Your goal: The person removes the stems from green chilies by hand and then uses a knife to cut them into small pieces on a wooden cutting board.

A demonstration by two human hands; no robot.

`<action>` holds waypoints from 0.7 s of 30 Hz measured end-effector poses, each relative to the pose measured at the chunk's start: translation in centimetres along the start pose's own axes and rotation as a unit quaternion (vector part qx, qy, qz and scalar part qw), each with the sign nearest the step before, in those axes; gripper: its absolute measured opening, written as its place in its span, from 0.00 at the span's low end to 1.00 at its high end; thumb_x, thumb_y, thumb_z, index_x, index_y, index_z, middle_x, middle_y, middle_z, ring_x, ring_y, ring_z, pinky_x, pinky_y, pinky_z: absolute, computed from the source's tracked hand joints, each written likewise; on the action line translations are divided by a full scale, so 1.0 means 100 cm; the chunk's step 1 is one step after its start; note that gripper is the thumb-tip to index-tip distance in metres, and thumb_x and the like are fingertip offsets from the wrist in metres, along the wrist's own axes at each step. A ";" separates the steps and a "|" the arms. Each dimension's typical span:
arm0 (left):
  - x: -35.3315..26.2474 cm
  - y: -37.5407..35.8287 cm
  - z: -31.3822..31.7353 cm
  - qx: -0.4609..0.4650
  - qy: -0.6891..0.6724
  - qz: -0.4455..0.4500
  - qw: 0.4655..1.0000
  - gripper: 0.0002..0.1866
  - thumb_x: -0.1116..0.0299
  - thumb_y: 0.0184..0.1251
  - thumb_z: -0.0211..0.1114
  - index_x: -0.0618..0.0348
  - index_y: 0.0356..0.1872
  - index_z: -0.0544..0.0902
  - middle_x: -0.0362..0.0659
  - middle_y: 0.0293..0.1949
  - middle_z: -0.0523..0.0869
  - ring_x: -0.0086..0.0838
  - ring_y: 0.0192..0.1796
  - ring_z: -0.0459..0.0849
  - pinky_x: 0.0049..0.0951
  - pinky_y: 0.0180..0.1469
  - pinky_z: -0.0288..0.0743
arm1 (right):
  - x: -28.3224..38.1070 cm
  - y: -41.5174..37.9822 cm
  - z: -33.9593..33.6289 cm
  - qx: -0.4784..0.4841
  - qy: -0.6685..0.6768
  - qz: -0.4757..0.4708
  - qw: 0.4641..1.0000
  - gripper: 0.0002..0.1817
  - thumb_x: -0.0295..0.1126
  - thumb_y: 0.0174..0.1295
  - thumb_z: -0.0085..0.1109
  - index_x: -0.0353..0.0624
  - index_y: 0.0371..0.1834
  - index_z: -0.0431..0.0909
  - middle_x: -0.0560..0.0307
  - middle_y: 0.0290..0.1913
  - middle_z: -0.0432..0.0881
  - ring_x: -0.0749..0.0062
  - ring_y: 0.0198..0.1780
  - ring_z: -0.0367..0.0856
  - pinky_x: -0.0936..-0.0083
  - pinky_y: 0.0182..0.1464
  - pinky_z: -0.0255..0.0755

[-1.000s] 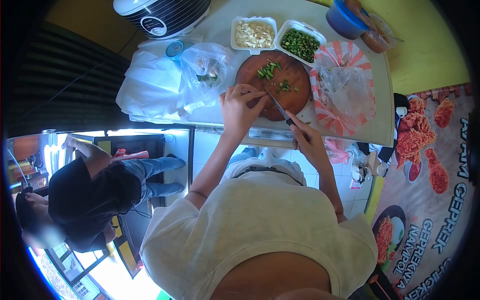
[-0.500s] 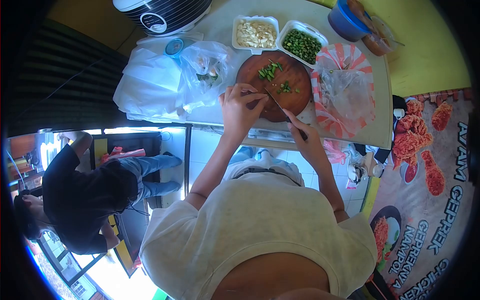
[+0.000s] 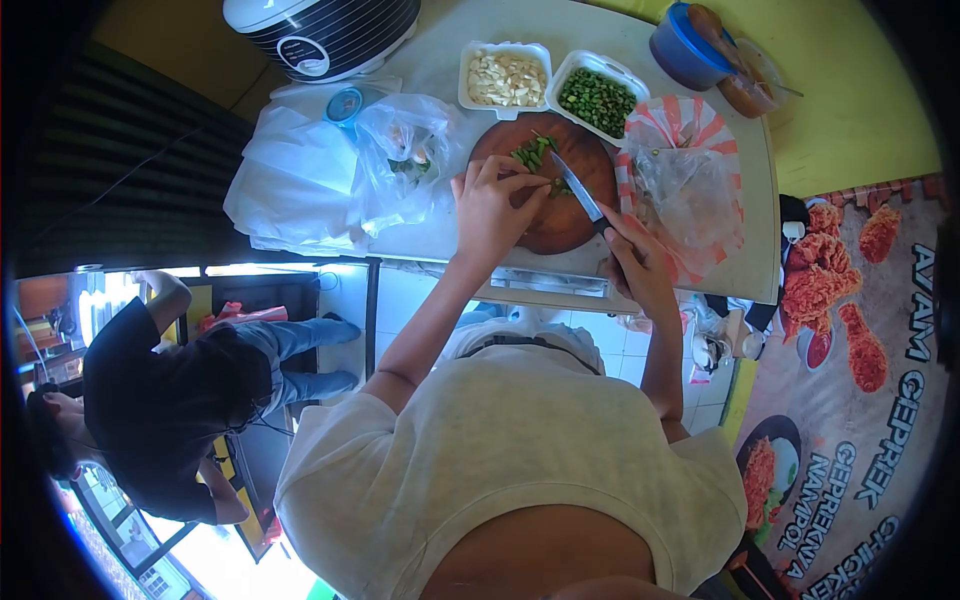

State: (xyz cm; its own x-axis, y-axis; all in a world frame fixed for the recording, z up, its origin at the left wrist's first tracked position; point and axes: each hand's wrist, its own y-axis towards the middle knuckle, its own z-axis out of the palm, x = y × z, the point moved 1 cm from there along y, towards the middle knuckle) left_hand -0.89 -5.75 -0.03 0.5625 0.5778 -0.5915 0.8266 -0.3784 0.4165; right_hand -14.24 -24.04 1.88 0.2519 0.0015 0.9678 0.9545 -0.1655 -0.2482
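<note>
My right hand is closed round the dark handle of a knife, its blade slanting up and left over a round wooden chopping board. Over the board's left part, my left hand has thumb and fingers pinched together beside the blade. Whatever sits in that pinch is too small to make out. Cut green vegetable pieces lie on the board just beyond the fingers. Behind the board stand a white foam box of chopped pale pieces and another of finely cut green pieces.
Right of the board lies a red-striped bag; left are a clear plastic bag and white plastic sheets. A blue tub and a rice cooker stand at the back. Another person is at the left.
The knife has moved right, and its blade now lies beside the left fingertips. My left hand has shifted slightly right over the board. The view has tilted a little.
</note>
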 end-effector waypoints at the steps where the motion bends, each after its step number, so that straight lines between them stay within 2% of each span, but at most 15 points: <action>1: -0.001 0.004 -0.001 0.000 -0.002 0.003 1.000 0.07 0.59 0.57 0.75 0.40 0.37 0.93 0.32 0.43 0.84 0.30 0.51 0.79 0.37 0.57 0.60 | 0.001 -0.001 -0.002 -0.003 0.000 -0.001 1.000 0.24 0.38 0.77 0.51 0.51 0.75 0.69 0.73 0.19 0.64 0.91 0.17 0.63 0.87 0.17 0.54; 8: 0.013 0.062 -0.013 0.024 0.035 0.077 0.996 0.10 0.55 0.59 0.73 0.39 0.40 0.92 0.35 0.44 0.87 0.35 0.51 0.80 0.40 0.56 0.65 | -0.004 -0.009 -0.011 -0.049 0.032 0.001 0.998 0.23 0.37 0.78 0.50 0.49 0.74 0.69 0.71 0.17 0.66 0.90 0.15 0.62 0.87 0.15 0.52; 10: 0.011 0.082 -0.013 0.081 0.077 0.112 0.987 0.11 0.53 0.59 0.73 0.39 0.40 0.92 0.35 0.45 0.87 0.35 0.52 0.80 0.40 0.57 0.65 | -0.005 -0.011 -0.009 -0.060 0.032 0.000 0.998 0.23 0.37 0.78 0.50 0.49 0.74 0.69 0.71 0.16 0.66 0.90 0.15 0.62 0.87 0.16 0.52; 11: 0.015 0.088 -0.005 0.063 0.074 0.144 0.985 0.11 0.52 0.54 0.74 0.39 0.36 0.93 0.37 0.43 0.87 0.35 0.52 0.81 0.41 0.59 0.65 | -0.007 -0.012 -0.009 -0.058 0.032 -0.004 0.998 0.23 0.37 0.78 0.50 0.50 0.74 0.70 0.71 0.16 0.66 0.90 0.15 0.61 0.87 0.16 0.52; 12: 0.014 0.092 -0.003 0.061 0.074 0.145 0.985 0.11 0.52 0.54 0.74 0.39 0.36 0.93 0.37 0.43 0.87 0.35 0.52 0.81 0.41 0.59 0.65 | -0.008 -0.012 -0.008 -0.056 0.031 -0.008 0.998 0.23 0.37 0.78 0.50 0.50 0.74 0.70 0.71 0.15 0.65 0.90 0.15 0.61 0.86 0.16 0.53; 14: 0.011 0.097 0.002 0.131 0.119 0.151 0.973 0.09 0.52 0.52 0.75 0.39 0.31 0.93 0.38 0.41 0.86 0.34 0.51 0.81 0.41 0.61 0.65 | -0.013 -0.014 -0.008 -0.056 0.029 -0.012 0.998 0.23 0.37 0.78 0.50 0.50 0.74 0.70 0.71 0.15 0.65 0.90 0.15 0.60 0.86 0.16 0.53; 17: 0.011 0.099 0.007 0.136 0.135 0.149 0.970 0.08 0.52 0.51 0.75 0.40 0.28 0.93 0.38 0.39 0.86 0.35 0.51 0.82 0.42 0.60 0.65 | -0.015 -0.017 -0.008 -0.053 0.028 -0.006 0.998 0.23 0.38 0.78 0.51 0.50 0.73 0.70 0.71 0.15 0.66 0.90 0.15 0.59 0.86 0.16 0.53; 21: 0.011 0.099 0.005 0.124 0.105 0.143 0.976 0.09 0.53 0.52 0.75 0.42 0.29 0.93 0.38 0.40 0.86 0.34 0.51 0.82 0.41 0.59 0.65 | -0.017 -0.019 -0.005 -0.054 0.046 0.018 0.997 0.23 0.38 0.78 0.51 0.50 0.74 0.70 0.71 0.16 0.66 0.90 0.14 0.58 0.86 0.17 0.53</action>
State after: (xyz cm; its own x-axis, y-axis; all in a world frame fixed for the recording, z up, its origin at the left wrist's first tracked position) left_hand 7.89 -9.21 3.05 0.7763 0.5483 -0.3111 0.6299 -0.6944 0.3480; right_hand -16.59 -24.21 0.74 0.2650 -0.0966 0.9594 0.9209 -0.2695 -0.2815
